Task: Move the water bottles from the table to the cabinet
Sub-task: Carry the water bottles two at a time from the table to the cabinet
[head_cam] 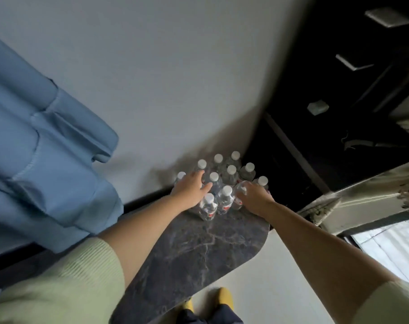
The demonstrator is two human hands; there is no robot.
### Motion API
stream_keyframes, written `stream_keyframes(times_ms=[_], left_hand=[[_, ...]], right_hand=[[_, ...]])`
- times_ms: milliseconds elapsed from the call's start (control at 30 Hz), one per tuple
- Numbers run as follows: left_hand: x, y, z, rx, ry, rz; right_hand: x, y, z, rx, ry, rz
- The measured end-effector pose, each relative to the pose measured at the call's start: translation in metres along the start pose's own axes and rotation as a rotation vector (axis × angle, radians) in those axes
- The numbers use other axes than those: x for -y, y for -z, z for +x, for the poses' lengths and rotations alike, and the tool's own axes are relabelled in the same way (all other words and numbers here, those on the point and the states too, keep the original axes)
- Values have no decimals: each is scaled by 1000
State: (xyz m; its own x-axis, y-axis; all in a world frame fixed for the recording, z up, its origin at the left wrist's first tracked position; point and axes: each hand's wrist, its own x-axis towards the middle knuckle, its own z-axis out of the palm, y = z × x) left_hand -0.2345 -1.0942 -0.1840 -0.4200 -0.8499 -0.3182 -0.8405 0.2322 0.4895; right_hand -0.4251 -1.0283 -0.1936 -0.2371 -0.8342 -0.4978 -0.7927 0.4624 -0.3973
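Pale green sleeves (58, 284) frame the near view. Water bottles (222, 183) are clustered upright, caps up, at the dark marble counter's (194, 253) far end. One bottle (239, 195) is gripped by the right hand (255, 198). Another is touched by the left hand (190, 191), fingers loosely spread.

I see both arms reaching into clustered water bottles (225, 200) on dark marbled tabletop (194, 249); left hand (191, 188) among caps, right hand (253, 197) gripping one bottle (239, 195).
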Motion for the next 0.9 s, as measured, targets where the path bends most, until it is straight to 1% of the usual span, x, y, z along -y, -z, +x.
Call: stream_keyframes(times_ms=[100,233,300,500,600,667,767,900], left_hand=[[-9,27,-5,-9,-66,156],[-16,58,-11,21,-127,353],[-18,73,-15,44,-140,378],[0,93,-53,6,-108,398],[18,99,-81,-45,-55,394],[31,103,-98,-98,12,386],[52,100,-128,-189,163,348],[69,68,-195,-215,374,221]], right_hand=[[21,29,-15,-90,58,-180],[46,49,-23,-86,141,-279],[58,55,-27,-96,183,-331],[98,40,-33,-67,259,-476],[125,30,-39,-64,356,-534],[142,26,-46,-53,445,-586],[162,16,-61,-43,574,-660],[172,-14,-99,-1,743,-709]])
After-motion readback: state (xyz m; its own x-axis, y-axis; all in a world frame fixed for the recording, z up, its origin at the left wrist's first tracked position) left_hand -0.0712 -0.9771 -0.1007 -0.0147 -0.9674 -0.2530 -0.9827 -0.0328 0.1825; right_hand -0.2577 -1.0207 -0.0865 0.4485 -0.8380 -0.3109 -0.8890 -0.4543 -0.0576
